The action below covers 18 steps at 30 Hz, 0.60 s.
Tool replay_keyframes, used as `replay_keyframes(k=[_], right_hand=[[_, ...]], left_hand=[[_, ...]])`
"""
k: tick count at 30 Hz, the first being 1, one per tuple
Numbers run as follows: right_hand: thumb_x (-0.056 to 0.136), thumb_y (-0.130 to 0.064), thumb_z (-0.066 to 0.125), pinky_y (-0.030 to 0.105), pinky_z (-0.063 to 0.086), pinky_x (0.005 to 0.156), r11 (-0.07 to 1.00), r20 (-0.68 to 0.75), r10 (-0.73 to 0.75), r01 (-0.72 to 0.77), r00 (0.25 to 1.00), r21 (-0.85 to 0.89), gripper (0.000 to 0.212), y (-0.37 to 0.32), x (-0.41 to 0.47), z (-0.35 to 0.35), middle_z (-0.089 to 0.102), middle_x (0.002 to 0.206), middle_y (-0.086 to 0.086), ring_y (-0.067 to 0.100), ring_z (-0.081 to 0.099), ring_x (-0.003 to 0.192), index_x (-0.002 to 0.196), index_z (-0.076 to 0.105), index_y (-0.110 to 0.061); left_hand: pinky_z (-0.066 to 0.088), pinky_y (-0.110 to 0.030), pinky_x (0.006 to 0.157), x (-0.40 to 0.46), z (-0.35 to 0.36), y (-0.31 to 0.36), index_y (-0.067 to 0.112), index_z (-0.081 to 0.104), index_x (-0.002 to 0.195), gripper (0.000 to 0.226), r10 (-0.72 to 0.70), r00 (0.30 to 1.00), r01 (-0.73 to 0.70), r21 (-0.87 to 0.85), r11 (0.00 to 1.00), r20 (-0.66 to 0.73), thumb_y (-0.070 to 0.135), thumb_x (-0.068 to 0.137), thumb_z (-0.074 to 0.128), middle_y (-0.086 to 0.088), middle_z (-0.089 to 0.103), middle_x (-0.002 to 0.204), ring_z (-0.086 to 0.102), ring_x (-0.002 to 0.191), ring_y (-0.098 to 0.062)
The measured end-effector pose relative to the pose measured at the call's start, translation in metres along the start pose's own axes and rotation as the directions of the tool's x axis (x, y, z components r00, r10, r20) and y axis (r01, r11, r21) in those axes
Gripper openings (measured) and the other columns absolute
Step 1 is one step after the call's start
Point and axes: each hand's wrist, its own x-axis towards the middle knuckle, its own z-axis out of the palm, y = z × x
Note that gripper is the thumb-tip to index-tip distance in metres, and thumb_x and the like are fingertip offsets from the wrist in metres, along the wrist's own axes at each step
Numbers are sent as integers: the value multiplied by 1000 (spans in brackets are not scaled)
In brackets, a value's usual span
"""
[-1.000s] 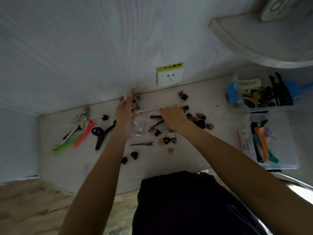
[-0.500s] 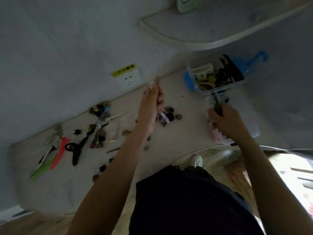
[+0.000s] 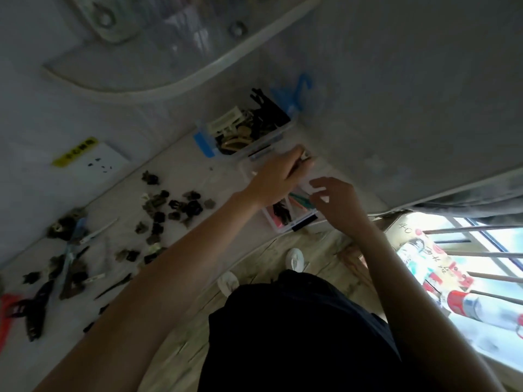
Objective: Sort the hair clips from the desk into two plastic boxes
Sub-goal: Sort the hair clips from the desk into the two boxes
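Two clear plastic boxes stand at the desk's right end. The far box [image 3: 271, 141], with blue latches, holds black and beige claw clips. The near box [image 3: 285, 226] holds long pink, teal and black clips. My left hand [image 3: 276, 179] reaches over the near box with a few thin clips [image 3: 305, 156] pinched in its fingertips. My right hand [image 3: 335, 200] hovers just right of it above the same box, fingers apart and empty. Several small dark claw clips [image 3: 175, 206] and long clips [image 3: 70, 251] lie scattered on the desk [image 3: 198, 171] to the left.
A white wall socket [image 3: 94, 162] with a yellow label sits behind the desk. A curved shelf [image 3: 169, 80] hangs above. A red clip [image 3: 7, 304] lies at the far left. Window bars [image 3: 481, 256] are at the right, and white shoes [image 3: 294, 258] below on the wood floor.
The view has swung right. My left hand carried its clips from mid-desk to over the near box. My right hand has released the dark clip it held and opened.
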Motion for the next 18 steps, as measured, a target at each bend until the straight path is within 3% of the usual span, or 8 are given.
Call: replay_keyframes(k=[3, 5, 8, 11, 14, 18], right_hand=[[85, -7, 60, 30, 49, 85, 999, -41, -46, 46, 998, 2, 32, 9, -4, -12, 64, 113, 9, 19, 63, 90, 116, 60, -10], [84, -4, 60, 32, 50, 87, 998, -23, -53, 53, 998, 32, 37, 11, -5, -15, 64, 108, 8, 18, 61, 90, 120, 57, -12], [82, 0, 59, 35, 51, 86, 995, -5, -99, 99, 995, -9, 42, 12, -7, -12, 64, 107, 7, 19, 61, 93, 121, 55, -15], [83, -2, 57, 37, 51, 86, 987, 2, -136, 135, 991, -91, 39, 7, -7, -7, 65, 111, 7, 21, 61, 95, 120, 57, -16], [85, -6, 57, 42, 50, 87, 982, 19, -141, 143, 990, -124, 33, -4, -8, 0, 64, 113, 11, 27, 61, 100, 117, 58, -14], [89, -12, 53, 39, 51, 83, 962, 47, -186, 191, 981, -197, 25, -30, -9, 18, 66, 109, 14, 32, 62, 96, 112, 62, -12]], left_hand=[[40, -32, 64, -12, 10, -17, 4, 55, 86, 20, 175, 961, -229, 258, 939, 216, 20, 95, 45, -6, 54, 72, 51, 67, -19], [42, -31, 79, -23, 15, -37, 12, 61, 96, 21, 263, 906, -395, 437, 808, 332, 24, 94, 43, -5, 61, 87, 57, 82, -22], [35, -34, 95, -34, 9, -53, 24, 63, 110, 36, 211, 890, -416, 531, 738, 405, 34, 89, 36, 0, 61, 104, 55, 103, -22], [33, -41, 105, -35, -1, -56, 24, 58, 121, 37, 177, 916, -367, 573, 733, 361, 36, 87, 51, -2, 59, 118, 50, 116, -24], [38, -39, 104, -40, -14, -49, 21, 55, 126, 45, 62, 963, -194, 513, 836, 263, 29, 83, 65, -4, 56, 125, 45, 121, -23], [39, -28, 97, -77, -36, -47, 23, 59, 121, 31, 26, 999, -12, 400, 917, -29, 21, 90, 57, 0, 60, 120, 48, 114, -16]])
